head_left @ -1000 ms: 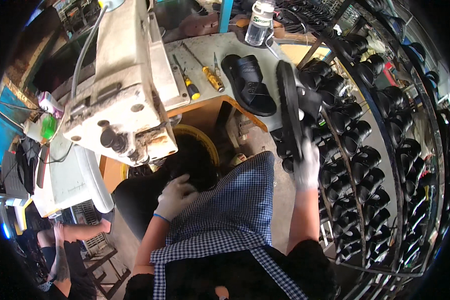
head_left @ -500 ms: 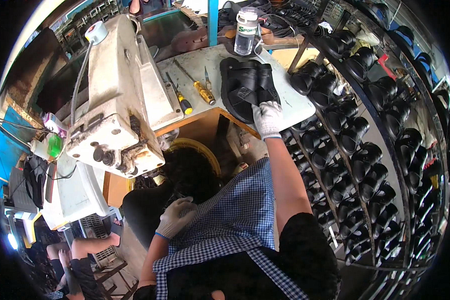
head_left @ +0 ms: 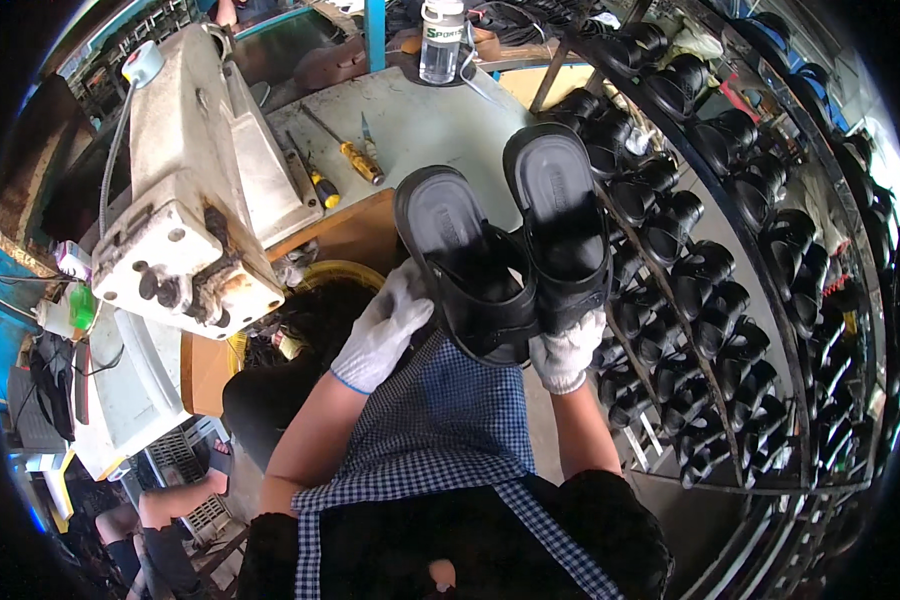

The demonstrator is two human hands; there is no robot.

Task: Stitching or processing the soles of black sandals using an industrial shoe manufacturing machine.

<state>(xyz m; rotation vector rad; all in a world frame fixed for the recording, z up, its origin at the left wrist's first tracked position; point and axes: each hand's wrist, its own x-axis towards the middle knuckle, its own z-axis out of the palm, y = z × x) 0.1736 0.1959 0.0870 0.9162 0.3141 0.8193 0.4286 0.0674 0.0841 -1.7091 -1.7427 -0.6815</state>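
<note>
A pair of black sandals is raised in front of my apron, insoles up, with the heel ends pointing away from me. My right hand [head_left: 568,350], in a white knit glove, grips them at the strapped toe end of the right sandal [head_left: 560,215]; its fingers are partly hidden beneath. The left sandal [head_left: 460,250] leans beside it, slightly lower. At that sandal's outer edge is my gloved left hand [head_left: 385,325], its fingers extended along the sole and the fingertips partly hidden.
A white sewing machine [head_left: 185,190] stands at left. On the worktable [head_left: 440,130] lie yellow-handled screwdrivers [head_left: 355,160], a thin pointed tool [head_left: 369,137] and a clear bottle [head_left: 440,45]. Racks of black sandals [head_left: 705,270] line the right. A yellow-rimmed basket [head_left: 345,270] sits below; another person's leg [head_left: 180,500] shows lower left.
My right hand has lifted the sandals off the table and drawn them toward me, turning them insoles up. My left hand has risen from my lap to the left sandal. The view has shifted right.
</note>
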